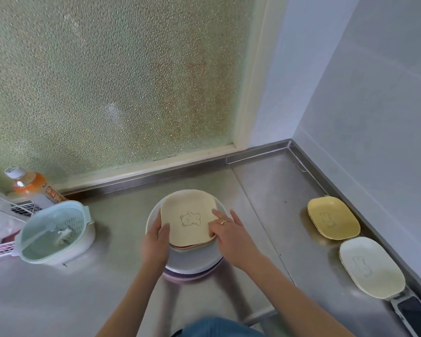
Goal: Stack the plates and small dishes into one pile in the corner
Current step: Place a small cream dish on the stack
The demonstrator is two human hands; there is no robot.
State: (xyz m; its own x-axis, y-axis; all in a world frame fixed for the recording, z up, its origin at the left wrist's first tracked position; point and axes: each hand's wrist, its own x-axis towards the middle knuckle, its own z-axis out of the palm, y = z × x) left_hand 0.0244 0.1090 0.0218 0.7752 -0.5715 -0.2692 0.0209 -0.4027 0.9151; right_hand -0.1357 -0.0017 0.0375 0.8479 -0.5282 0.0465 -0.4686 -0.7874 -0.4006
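A pile of dishes point(192, 266) stands in the middle of the steel counter point(265, 190): round white and pink plates below, smaller square dishes above. The top one is a cream square dish point(190, 222) with a bear drawing. My left hand point(156, 242) grips its left edge, thumb on top. My right hand point(229, 232), wearing a ring, holds its right edge with fingers resting on the surface. A yellow small dish point(333, 217) and a white small dish point(372, 266) lie apart along the right wall.
A mint colander bowl with a lid point(56, 234) sits at the left, behind it an orange drink bottle point(28, 183) and a wire rack point(0, 249). A phone point(416, 314) lies at the right edge. Frosted glass and a wall enclose the far corner point(289, 144).
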